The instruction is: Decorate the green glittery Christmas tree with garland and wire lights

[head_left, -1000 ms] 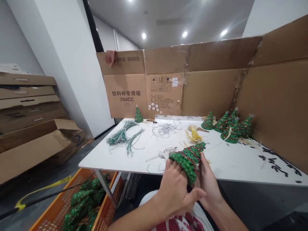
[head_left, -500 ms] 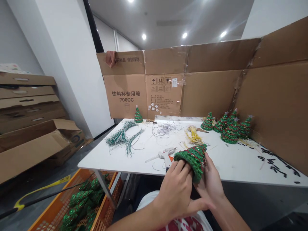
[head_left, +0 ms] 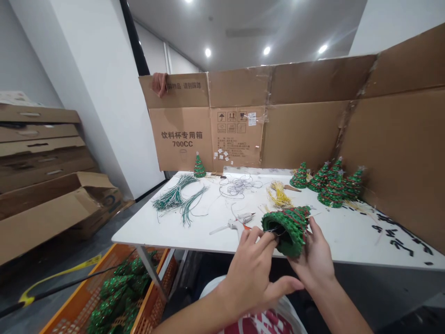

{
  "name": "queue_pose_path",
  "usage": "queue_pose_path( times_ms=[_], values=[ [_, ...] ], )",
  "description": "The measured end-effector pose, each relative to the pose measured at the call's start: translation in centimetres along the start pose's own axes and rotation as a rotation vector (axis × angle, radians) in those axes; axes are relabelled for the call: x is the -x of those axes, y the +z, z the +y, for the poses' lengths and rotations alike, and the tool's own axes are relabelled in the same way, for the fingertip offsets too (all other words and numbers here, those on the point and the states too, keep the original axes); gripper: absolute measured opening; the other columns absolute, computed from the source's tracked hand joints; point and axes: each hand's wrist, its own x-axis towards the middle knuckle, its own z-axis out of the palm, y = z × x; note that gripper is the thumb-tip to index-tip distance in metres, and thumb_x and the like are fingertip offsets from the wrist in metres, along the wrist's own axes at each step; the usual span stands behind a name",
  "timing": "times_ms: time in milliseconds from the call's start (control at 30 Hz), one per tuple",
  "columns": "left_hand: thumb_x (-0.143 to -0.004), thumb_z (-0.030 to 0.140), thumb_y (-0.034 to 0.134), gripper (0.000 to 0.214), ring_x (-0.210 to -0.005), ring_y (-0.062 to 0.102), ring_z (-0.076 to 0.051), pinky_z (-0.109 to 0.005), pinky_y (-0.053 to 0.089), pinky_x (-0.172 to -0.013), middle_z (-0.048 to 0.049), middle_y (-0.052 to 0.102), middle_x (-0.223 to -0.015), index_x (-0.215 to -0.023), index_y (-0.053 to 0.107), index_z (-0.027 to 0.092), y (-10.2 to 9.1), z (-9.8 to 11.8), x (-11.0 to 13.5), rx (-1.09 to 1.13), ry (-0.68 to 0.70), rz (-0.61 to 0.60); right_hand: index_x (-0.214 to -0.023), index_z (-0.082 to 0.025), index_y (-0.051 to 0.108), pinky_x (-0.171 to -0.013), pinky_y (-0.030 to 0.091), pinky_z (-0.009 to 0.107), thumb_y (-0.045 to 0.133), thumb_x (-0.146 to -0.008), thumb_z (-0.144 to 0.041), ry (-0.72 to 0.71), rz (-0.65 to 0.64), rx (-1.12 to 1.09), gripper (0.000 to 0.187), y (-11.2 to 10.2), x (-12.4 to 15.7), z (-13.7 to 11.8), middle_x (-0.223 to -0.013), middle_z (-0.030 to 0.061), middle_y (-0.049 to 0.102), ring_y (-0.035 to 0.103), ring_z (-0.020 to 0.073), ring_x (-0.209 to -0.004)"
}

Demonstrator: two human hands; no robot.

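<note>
My right hand [head_left: 318, 260] grips a small green glitter Christmas tree [head_left: 290, 222] with red trim, tipped on its side so its hollow base faces me, above the front edge of the white table [head_left: 340, 236]. My left hand [head_left: 252, 273] has its fingertips at the rim of that base, pinched on what looks like a thin wire. A glue gun [head_left: 234, 224] lies on the table just left of the hands.
Several finished trees [head_left: 330, 183] stand at the back right; one tree [head_left: 199, 166] stands at the back left. Green wire bundles [head_left: 177, 197], thin wire loops [head_left: 239, 184] and yellow strips [head_left: 279, 195] lie mid-table. Cardboard walls [head_left: 306, 130] enclose it. An orange crate [head_left: 114, 297] of trees sits on the floor.
The tree has been turned and shifted right, so its open base now faces me. My left hand's fingers moved from covering its side to its base rim.
</note>
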Motion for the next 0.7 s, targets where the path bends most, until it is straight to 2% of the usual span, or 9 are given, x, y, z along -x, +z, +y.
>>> queue_pose_path(
  times_ms=[100,233,333,433,500,567,633,700],
  values=[
    [-0.101,0.088,0.019,0.092,-0.113,0.058,-0.032,-0.052,0.040,-0.108,-0.0097,0.075,-0.137,-0.133,0.069,0.019,-1.3,0.1,-0.4,0.121,-0.042,-0.028,-0.114,-0.022,0.083,-0.095,0.067,0.040,0.056,-0.109,-0.045,-0.021,-0.027,0.003,0.036,0.3,0.0,0.0,-0.086,-0.0007,0.086,0.080,0.0210,-0.073],
    [-0.103,0.085,0.021,0.086,-0.117,0.059,-0.032,-0.051,0.041,-0.107,-0.0072,0.075,-0.138,-0.134,0.071,0.023,-2.8,-0.1,-0.6,0.233,-0.074,-0.088,-0.120,-0.022,0.082,-0.101,0.065,0.046,0.055,-0.110,-0.046,-0.027,-0.012,0.002,0.038,0.6,0.1,-0.3,-0.087,0.0011,0.086,0.084,0.0265,-0.095],
    [-0.106,0.080,0.036,0.073,-0.118,0.062,-0.031,-0.052,0.040,-0.111,-0.0074,0.077,-0.131,-0.130,0.074,0.023,-3.8,-0.4,-0.6,0.260,-0.109,-0.080,-0.122,-0.023,0.082,-0.105,0.064,0.047,0.052,-0.111,-0.044,-0.046,0.041,-0.009,0.038,0.8,0.1,-0.7,-0.084,0.0002,0.086,0.084,0.0264,-0.100],
    [-0.104,0.058,0.068,0.041,-0.121,0.064,-0.030,-0.050,0.039,-0.115,-0.0057,0.079,-0.126,-0.123,0.077,0.023,-4.5,-0.7,-0.7,0.240,-0.166,-0.092,-0.125,-0.023,0.081,-0.106,0.063,0.047,0.051,-0.112,-0.044,-0.064,0.059,-0.030,0.039,0.8,0.1,-1.1,-0.086,-0.0004,0.086,0.084,0.0255,-0.096],
    [-0.100,0.043,0.078,0.027,-0.118,0.067,-0.028,-0.045,0.045,-0.111,-0.0051,0.080,-0.122,-0.118,0.080,0.023,-4.9,-0.9,-1.0,0.255,-0.197,-0.108,-0.127,-0.024,0.081,-0.105,0.064,0.047,0.052,-0.112,-0.046,-0.067,0.077,-0.042,0.039,0.8,0.2,-1.4,-0.089,-0.0004,0.087,0.084,0.0249,-0.092],
    [-0.099,0.033,0.079,0.017,-0.110,0.071,-0.025,-0.037,0.053,-0.098,-0.0051,0.081,-0.115,-0.111,0.082,0.022,-5.1,-1.3,-1.2,0.313,-0.227,-0.107,-0.129,-0.025,0.080,-0.104,0.064,0.047,0.051,-0.112,-0.047,-0.063,0.099,-0.046,0.040,0.8,0.2,-1.6,-0.089,0.0001,0.087,0.085,0.0249,-0.089],
    [-0.101,0.025,0.075,0.010,-0.104,0.073,-0.021,-0.032,0.055,-0.088,-0.0049,0.082,-0.110,-0.104,0.084,0.021,-5.2,-1.9,-1.4,0.384,-0.245,-0.077,-0.131,-0.025,0.079,-0.104,0.064,0.048,0.050,-0.112,-0.050,-0.059,0.103,-0.046,0.043,0.7,0.2,-1.9,-0.089,0.0012,0.087,0.085,0.0259,-0.090],
    [-0.103,0.018,0.070,0.015,-0.101,0.074,-0.019,-0.030,0.055,-0.085,-0.0047,0.083,-0.107,-0.100,0.085,0.021,-5.3,-2.4,-1.5,0.430,-0.253,-0.034,-0.133,-0.024,0.078,-0.105,0.064,0.050,0.049,-0.111,-0.055,-0.062,0.089,-0.040,0.048,0.5,0.1,-2.2,-0.095,0.0039,0.088,0.085,0.0276,-0.094]
  ],
)
